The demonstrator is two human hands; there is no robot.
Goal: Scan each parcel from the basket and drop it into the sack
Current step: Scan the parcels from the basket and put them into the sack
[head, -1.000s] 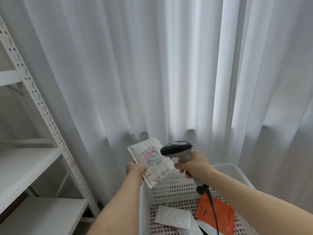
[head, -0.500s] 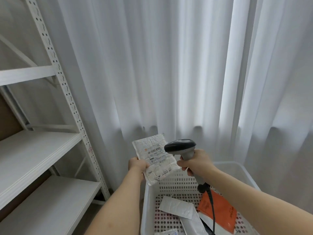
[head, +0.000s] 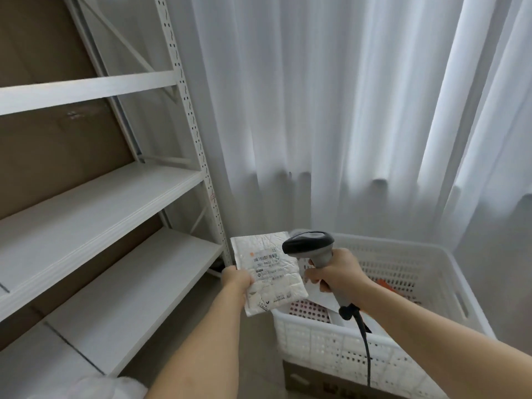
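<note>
You hold a white parcel (head: 269,273) up beside the scanner (head: 312,249), just left of the basket (head: 426,263).

Your left hand (head: 236,279) pinches the padded white mailer by its left edge, label side facing you, barcode near the top. Your right hand (head: 335,273) wraps the scanner's grey handle; its dark head sits just beside the parcel's upper right corner, and its black cable (head: 365,349) hangs down in front of the basket wall. Inside the white perforated basket lie more white envelopes (head: 322,296) and a sliver of orange parcel (head: 387,284). White metal shelving (head: 115,194) stands to your left, and pale curtains (head: 331,110) hang behind.
</note>
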